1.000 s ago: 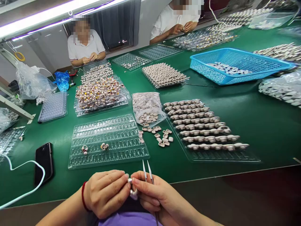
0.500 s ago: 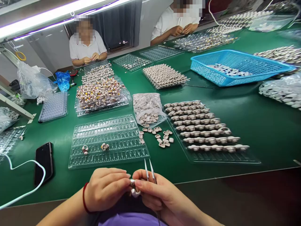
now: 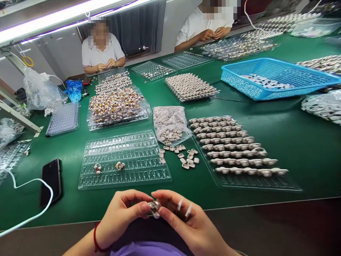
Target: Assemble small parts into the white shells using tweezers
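My left hand (image 3: 121, 213) and my right hand (image 3: 181, 218) meet at the table's near edge, both pinching a small silvery earpiece part (image 3: 154, 207) between thumbs and forefingers. My right hand also keeps a pair of tweezers (image 3: 183, 208) tucked in its fingers, tips pointing up and away. Just beyond lies a clear compartment tray (image 3: 125, 160) holding two assembled parts (image 3: 97, 168) (image 3: 119, 165). Loose beige shells (image 3: 183, 159) lie to its right.
A clear tray with rows of beige shells (image 3: 234, 149) and a plastic bag of shells (image 3: 170, 124) sit right of centre. A black phone (image 3: 51, 181) with a white cable (image 3: 26, 199) lies left. A blue basket (image 3: 277, 76) stands far right. Two people work across the green table (image 3: 306, 142).
My hands rose slightly and turned the small part; the tweezers swung from pointing upright to lying lower across my right fingers. The view shifted a little.
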